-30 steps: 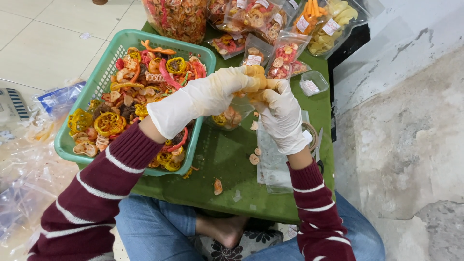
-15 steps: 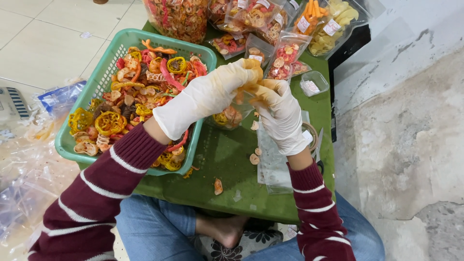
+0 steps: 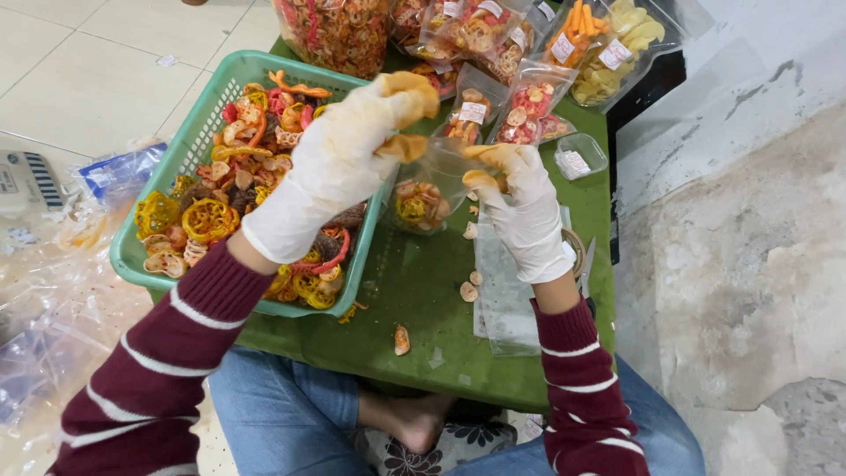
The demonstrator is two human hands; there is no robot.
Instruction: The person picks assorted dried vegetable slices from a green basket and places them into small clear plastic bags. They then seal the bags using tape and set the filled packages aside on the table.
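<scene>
The left hand (image 3: pixel 339 163), in a pale glove, is pinching a dried chip (image 3: pixel 404 146) between thumb and fingers, holding it right at the mouth of a small clear bag (image 3: pixel 429 187). The right hand (image 3: pixel 526 211), gloved too, is gripping the bag's right edge with its fingers pressed together on the plastic — the bag is hanging open above the middle of the green table (image 3: pixel 423 300), already partly filled with dried slices.

To the left, touching the left forearm, a green basket (image 3: pixel 198 132) is sitting on the table, heaped with yellow, orange and red dried fruit and vegetable slices. Under the right hand a stack of flat empty bags (image 3: pixel 502 300) is lying, with a few loose chips (image 3: pixel 401 339) scattered nearer. At the far edge filled, labelled packets (image 3: pixel 529 101) are lying in a cluster — beside them a small clear tub (image 3: pixel 580 157). Crumpled plastic (image 3: pixel 53 291) is covering the floor on the left.
</scene>
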